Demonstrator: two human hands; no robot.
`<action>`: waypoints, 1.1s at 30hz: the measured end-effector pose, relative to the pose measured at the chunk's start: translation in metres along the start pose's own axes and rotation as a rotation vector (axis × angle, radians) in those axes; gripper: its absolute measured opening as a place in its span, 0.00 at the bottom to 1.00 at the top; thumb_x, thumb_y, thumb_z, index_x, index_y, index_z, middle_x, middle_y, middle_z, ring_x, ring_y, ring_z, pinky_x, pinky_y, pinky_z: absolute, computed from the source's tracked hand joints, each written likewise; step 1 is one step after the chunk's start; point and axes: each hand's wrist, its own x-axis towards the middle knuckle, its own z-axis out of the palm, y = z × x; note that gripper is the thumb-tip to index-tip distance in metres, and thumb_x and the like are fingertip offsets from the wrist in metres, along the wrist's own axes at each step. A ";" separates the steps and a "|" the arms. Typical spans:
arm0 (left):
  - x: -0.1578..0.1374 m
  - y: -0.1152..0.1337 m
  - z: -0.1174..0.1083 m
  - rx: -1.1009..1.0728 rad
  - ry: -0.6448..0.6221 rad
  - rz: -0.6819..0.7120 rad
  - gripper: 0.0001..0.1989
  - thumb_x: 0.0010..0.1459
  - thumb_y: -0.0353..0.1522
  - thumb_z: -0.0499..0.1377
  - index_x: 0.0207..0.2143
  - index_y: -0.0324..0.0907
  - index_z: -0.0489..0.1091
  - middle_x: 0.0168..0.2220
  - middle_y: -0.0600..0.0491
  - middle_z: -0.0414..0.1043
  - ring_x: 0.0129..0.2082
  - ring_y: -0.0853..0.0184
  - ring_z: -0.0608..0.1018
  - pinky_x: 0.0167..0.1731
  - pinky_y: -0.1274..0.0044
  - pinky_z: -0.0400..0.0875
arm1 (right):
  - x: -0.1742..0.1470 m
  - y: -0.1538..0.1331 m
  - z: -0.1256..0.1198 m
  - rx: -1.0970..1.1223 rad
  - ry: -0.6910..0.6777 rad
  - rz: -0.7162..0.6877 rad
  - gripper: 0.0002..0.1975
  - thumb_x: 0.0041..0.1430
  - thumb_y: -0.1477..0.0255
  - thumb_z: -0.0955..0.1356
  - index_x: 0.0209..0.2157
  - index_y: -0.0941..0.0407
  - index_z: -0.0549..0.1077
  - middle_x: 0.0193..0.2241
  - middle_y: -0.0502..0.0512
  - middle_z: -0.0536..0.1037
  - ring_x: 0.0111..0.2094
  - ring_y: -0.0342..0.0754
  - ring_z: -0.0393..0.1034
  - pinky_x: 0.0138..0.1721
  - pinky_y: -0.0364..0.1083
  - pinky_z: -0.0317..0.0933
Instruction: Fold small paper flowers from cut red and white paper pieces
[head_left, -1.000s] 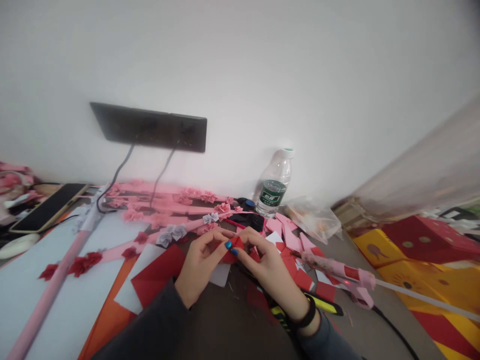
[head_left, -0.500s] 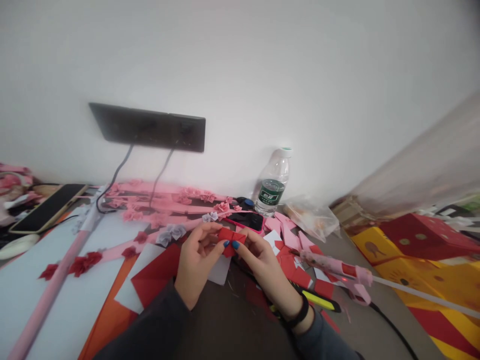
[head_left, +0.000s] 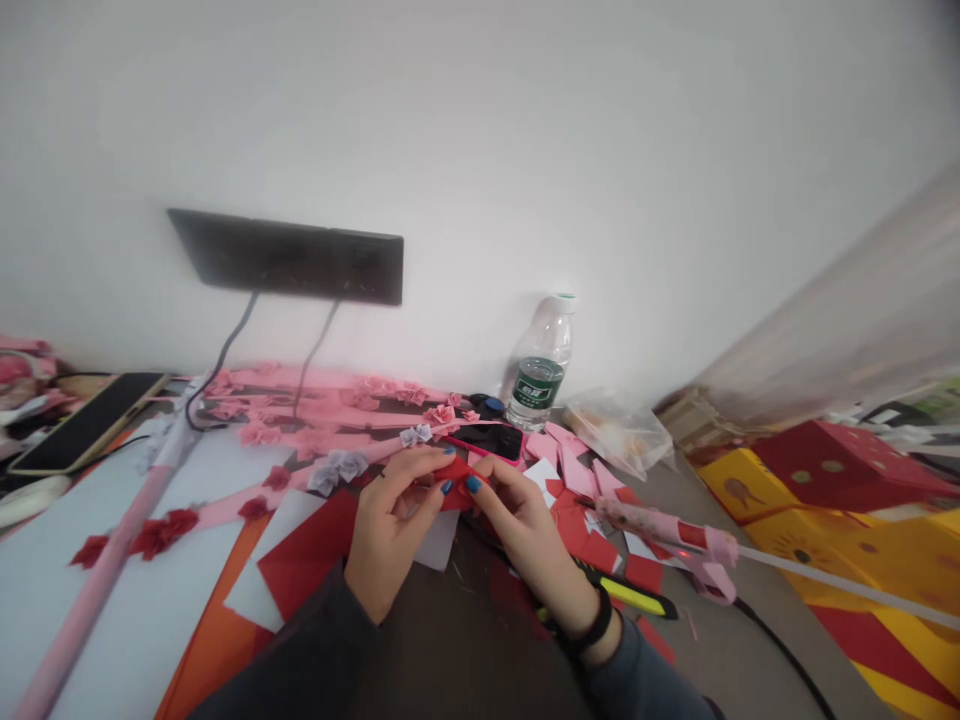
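A small folded piece of red paper [head_left: 456,484] is held up between both hands over the middle of the table. My left hand [head_left: 397,522] pinches its left side with thumb and forefinger. On the right side, my right hand [head_left: 519,512] grips it the same way, thumb to the front. The fingers cover much of the paper, so its exact fold is hard to make out. Beneath and left of the hands lie red paper sheets [head_left: 311,555] and white ones. Right of my right wrist is a yellow and black utility knife [head_left: 634,595].
A pink glue gun [head_left: 667,530] with a cord lies right, beside red and pink paper pieces [head_left: 577,475]. Behind are a water bottle [head_left: 540,370], a pink-cased phone [head_left: 487,440] and pink paper-flower branches [head_left: 322,400]. Another phone [head_left: 90,420] is left; yellow boxes [head_left: 810,550] stand right.
The red paper was spread with its front facing me; now it is tilted and pinched narrower. My left forefinger has come over its top edge. The view has shifted slightly.
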 end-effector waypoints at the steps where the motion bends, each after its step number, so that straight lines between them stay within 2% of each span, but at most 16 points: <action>1: 0.000 0.000 0.000 -0.020 -0.008 -0.011 0.13 0.59 0.25 0.59 0.43 0.47 0.78 0.46 0.50 0.77 0.48 0.64 0.78 0.47 0.77 0.73 | 0.000 0.000 0.000 -0.002 0.007 -0.004 0.18 0.60 0.55 0.68 0.29 0.55 0.68 0.23 0.47 0.66 0.24 0.43 0.57 0.26 0.42 0.53; 7: 0.003 -0.002 0.005 -0.288 -0.064 -0.198 0.06 0.55 0.25 0.61 0.34 0.43 0.76 0.41 0.50 0.76 0.45 0.64 0.79 0.44 0.77 0.74 | 0.000 -0.001 -0.001 -0.025 0.015 0.003 0.17 0.60 0.56 0.68 0.29 0.55 0.67 0.24 0.47 0.64 0.24 0.43 0.56 0.25 0.42 0.51; 11: 0.005 0.000 0.005 -0.315 -0.070 -0.241 0.03 0.53 0.26 0.64 0.30 0.42 0.77 0.42 0.49 0.76 0.46 0.63 0.78 0.45 0.76 0.72 | 0.000 -0.002 -0.001 -0.001 -0.003 0.011 0.18 0.61 0.55 0.68 0.30 0.55 0.67 0.23 0.45 0.62 0.23 0.42 0.53 0.24 0.41 0.49; 14: 0.007 0.003 0.004 -0.344 -0.104 -0.257 0.01 0.53 0.30 0.66 0.30 0.41 0.78 0.42 0.48 0.76 0.45 0.61 0.78 0.43 0.75 0.72 | 0.000 -0.003 -0.002 0.008 0.009 0.001 0.18 0.61 0.55 0.68 0.30 0.55 0.67 0.23 0.46 0.63 0.24 0.42 0.55 0.25 0.41 0.50; 18: 0.008 0.005 0.003 -0.340 -0.119 -0.300 0.05 0.55 0.33 0.65 0.28 0.41 0.77 0.36 0.50 0.76 0.42 0.62 0.77 0.44 0.75 0.71 | -0.001 -0.004 -0.002 -0.008 -0.001 0.003 0.18 0.61 0.54 0.67 0.29 0.55 0.67 0.23 0.47 0.64 0.24 0.43 0.56 0.26 0.42 0.51; 20: 0.008 0.005 0.004 -0.376 -0.118 -0.352 0.05 0.54 0.33 0.66 0.32 0.41 0.76 0.35 0.51 0.76 0.40 0.63 0.77 0.42 0.75 0.71 | 0.000 -0.004 -0.002 -0.019 -0.004 0.004 0.18 0.61 0.54 0.67 0.29 0.55 0.67 0.24 0.47 0.64 0.24 0.43 0.55 0.25 0.42 0.51; 25: 0.006 0.004 0.007 -0.584 -0.059 -0.515 0.20 0.49 0.33 0.71 0.44 0.44 0.71 0.36 0.54 0.75 0.38 0.67 0.77 0.38 0.78 0.72 | 0.000 -0.006 -0.003 -0.055 0.002 -0.011 0.18 0.61 0.53 0.67 0.29 0.55 0.68 0.23 0.47 0.64 0.25 0.44 0.56 0.25 0.42 0.52; 29: 0.007 0.003 0.008 -0.626 -0.082 -0.611 0.19 0.46 0.33 0.73 0.40 0.40 0.72 0.36 0.53 0.75 0.37 0.69 0.76 0.37 0.80 0.71 | 0.000 -0.007 -0.004 -0.049 0.005 -0.029 0.17 0.62 0.55 0.67 0.29 0.55 0.68 0.23 0.47 0.64 0.24 0.43 0.55 0.25 0.42 0.52; 33: 0.008 0.001 0.007 -0.619 -0.079 -0.618 0.20 0.45 0.33 0.73 0.41 0.40 0.73 0.31 0.56 0.72 0.32 0.71 0.75 0.34 0.81 0.70 | 0.000 -0.006 -0.006 -0.061 -0.006 -0.022 0.17 0.62 0.56 0.68 0.30 0.55 0.69 0.24 0.48 0.65 0.25 0.43 0.57 0.26 0.42 0.53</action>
